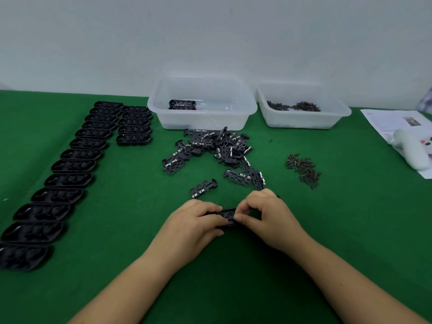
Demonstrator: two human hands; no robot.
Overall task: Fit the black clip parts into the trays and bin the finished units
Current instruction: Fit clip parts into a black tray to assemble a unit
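On the green table, my left hand [198, 220] and my right hand [264, 213] meet over one black tray with a clip part [228, 216], fingers of both curled on it; most of it is hidden beneath them. A pile of loose black clip parts [217, 146] lies beyond the hands, with single parts [203, 188] nearer. Two rows of empty black trays [70, 164] run down the left side. A clear bin [233, 118] at the back centre holds finished units [182, 104].
A second clear bin [336, 118] at the back right holds small dark screws. A loose heap of screws [303, 170] lies on the cloth to the right. A white handheld device [409, 148] rests on a paper sheet [383, 118] at the far right edge.
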